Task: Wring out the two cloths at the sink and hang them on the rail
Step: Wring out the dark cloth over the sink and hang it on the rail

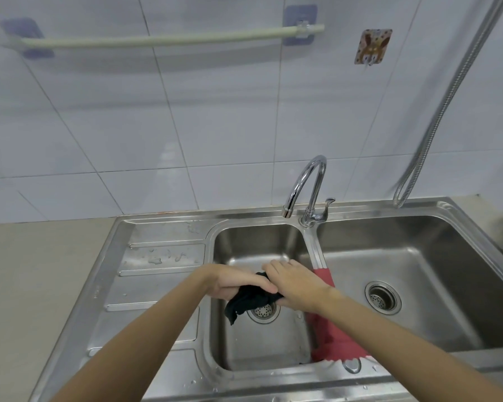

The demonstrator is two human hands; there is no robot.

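Red cloth (330,323) draped over sink (311,248) divider, under right forearm.

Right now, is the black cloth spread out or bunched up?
Bunched up. The black cloth is squeezed between the left hand and right hand over the left basin, one loose end dangling toward the drain.

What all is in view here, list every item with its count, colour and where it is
black cloth: one, black, gripped in both hands over the left basin
red cloth: one, red, draped over the divider between basins
rail: one, pale green, on the wall, bare
sink: one, steel, two basins, drainboard on the left
tap: one, chrome, behind the divider
hose: one, metal, hanging at right
hook: one, patterned, right of the rail
left hand: one, holding the black cloth
right hand: one, holding the black cloth
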